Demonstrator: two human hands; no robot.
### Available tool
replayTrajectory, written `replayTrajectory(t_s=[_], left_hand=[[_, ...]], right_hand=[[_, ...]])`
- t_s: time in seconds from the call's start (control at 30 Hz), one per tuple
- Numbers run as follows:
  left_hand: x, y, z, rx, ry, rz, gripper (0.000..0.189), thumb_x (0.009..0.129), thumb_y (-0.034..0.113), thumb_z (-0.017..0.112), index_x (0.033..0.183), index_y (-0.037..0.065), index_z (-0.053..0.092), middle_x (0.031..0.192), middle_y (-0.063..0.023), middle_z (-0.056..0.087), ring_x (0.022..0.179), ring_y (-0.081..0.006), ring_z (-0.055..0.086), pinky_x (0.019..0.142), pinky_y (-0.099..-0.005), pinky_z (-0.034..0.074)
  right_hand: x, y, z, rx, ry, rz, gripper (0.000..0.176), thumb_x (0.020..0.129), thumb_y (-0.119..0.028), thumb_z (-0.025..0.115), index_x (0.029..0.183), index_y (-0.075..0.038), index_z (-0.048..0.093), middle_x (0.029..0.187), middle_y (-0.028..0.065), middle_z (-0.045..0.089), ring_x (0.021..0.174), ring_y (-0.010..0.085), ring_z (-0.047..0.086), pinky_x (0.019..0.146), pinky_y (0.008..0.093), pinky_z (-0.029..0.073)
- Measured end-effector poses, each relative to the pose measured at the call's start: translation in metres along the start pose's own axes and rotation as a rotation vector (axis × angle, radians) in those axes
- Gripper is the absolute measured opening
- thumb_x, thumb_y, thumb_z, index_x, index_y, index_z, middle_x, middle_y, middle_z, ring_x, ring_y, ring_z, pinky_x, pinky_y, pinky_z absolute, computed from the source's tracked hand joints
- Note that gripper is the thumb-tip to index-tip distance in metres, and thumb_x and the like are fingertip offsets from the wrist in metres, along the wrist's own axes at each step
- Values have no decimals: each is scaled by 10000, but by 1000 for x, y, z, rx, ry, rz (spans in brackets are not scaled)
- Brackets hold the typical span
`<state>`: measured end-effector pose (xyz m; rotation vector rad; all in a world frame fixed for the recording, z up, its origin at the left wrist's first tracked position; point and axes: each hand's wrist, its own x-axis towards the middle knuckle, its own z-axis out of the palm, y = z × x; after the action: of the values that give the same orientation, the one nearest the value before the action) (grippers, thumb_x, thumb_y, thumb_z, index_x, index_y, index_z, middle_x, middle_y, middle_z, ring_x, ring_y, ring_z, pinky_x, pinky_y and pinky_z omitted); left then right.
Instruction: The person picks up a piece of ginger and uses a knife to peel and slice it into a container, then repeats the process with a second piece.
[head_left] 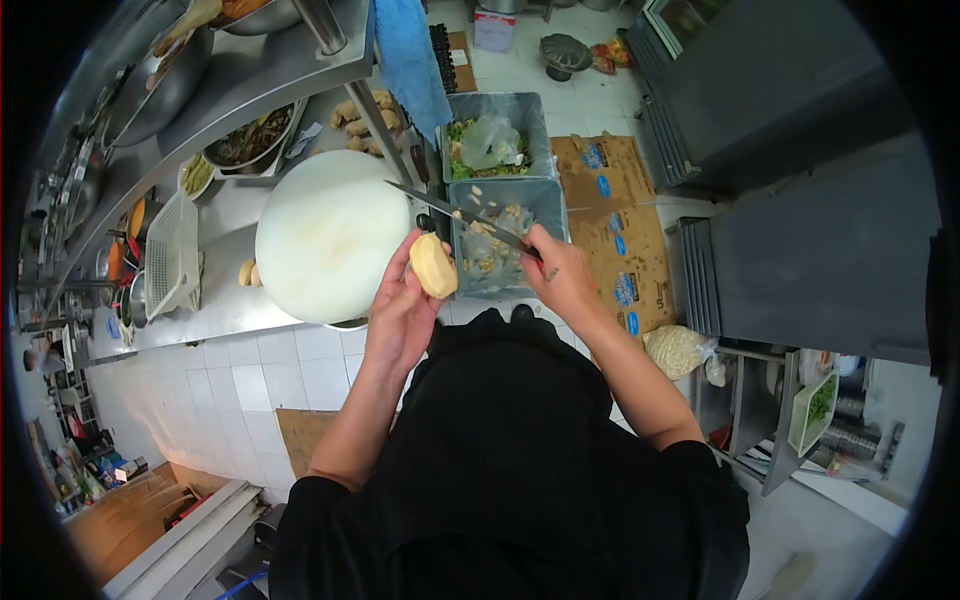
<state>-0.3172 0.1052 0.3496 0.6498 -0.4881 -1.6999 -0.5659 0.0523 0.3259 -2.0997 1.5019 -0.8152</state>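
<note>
My left hand [398, 305] grips a pale yellow, peeled piece of ginger [433, 266], its surface cut into flat facets. In my right hand [556, 270] is the handle of a long kitchen knife [462, 214], its blade pointing up and to the left, just beyond the ginger and apart from it. Below the knife stands a grey bin [509, 243] with peelings and a plastic bag inside. A round white cutting board [333, 236] lies to the left on the steel counter. Unpeeled ginger roots [366, 118] are heaped behind the board, and small peeled pieces [248, 273] lie at its left edge.
Another grey bin [497, 135] holds green scraps and a plastic bag. A white plastic basket [173, 252] and bowls stand along the counter [225, 305], under a steel shelf [270, 100]. Blue cloth [412, 62] hangs from the shelf. Flattened cardboard [613, 240] covers floor tiles to the right.
</note>
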Motion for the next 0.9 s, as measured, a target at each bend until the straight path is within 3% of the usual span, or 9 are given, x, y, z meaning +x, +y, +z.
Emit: replayTrajectory(t_s=[0.07,0.17,0.23,0.37,0.6,0.7,0.83,0.9], left_hand=[[6,-4,-2,-23,49,-40,579,1067,278,595,1555,59,374,1444,-144,560,1340,-252,553,1154,-415,443],[12,-16,-17,-60,105,-54,499,1084,286,563,1506,58,426,1422,-138,576,1315,-237,570,1141,-400,455],[16,-12,-12,-91,122,-71,473,1082,290,570,1472,52,450,1397,-132,592,1300,-234,579,1138,-394,458],[19,-11,0,-113,201,-95,436,1059,299,621,1384,28,514,1331,-117,635,1270,-239,604,1142,-392,470],[17,-16,-10,-324,262,-91,391,1027,266,672,1318,26,572,1327,-108,647,1246,-246,624,1127,-407,496],[15,-4,5,-219,216,-82,403,1036,271,658,1327,13,555,1332,-111,636,1274,-247,603,1143,-416,488],[16,-2,9,-143,206,-45,435,1073,313,576,1339,-26,518,1344,-130,609,1309,-259,573,1151,-454,484],[16,-3,10,-140,205,-34,416,1081,303,563,1341,-19,521,1341,-136,613,1298,-263,582,1138,-447,492]], right_hand=[[-2,-13,-2,28,25,-46,189,843,-25,689,965,-87,558,814,127,700,739,387,682,623,500,512],[-1,-37,-2,46,63,-162,220,798,-23,702,952,-89,559,802,122,686,734,381,679,614,487,511],[1,-58,-6,65,113,-294,259,735,-30,717,930,-97,560,771,91,640,704,346,670,599,460,513],[2,-70,-2,-11,185,-395,248,730,-34,713,931,-97,583,726,69,570,658,303,648,583,439,512],[6,-71,-5,-44,196,-410,227,740,-23,695,933,-89,597,729,66,572,653,298,645,583,426,516],[7,-53,3,-63,223,-401,220,748,-22,693,933,-83,592,750,81,614,683,313,665,599,438,522],[6,-9,3,-17,155,-214,230,746,-8,687,937,-85,585,799,110,673,735,342,688,621,459,526],[4,-19,-3,-8,140,-157,251,742,5,693,945,-90,580,813,108,687,738,353,689,625,462,526]])
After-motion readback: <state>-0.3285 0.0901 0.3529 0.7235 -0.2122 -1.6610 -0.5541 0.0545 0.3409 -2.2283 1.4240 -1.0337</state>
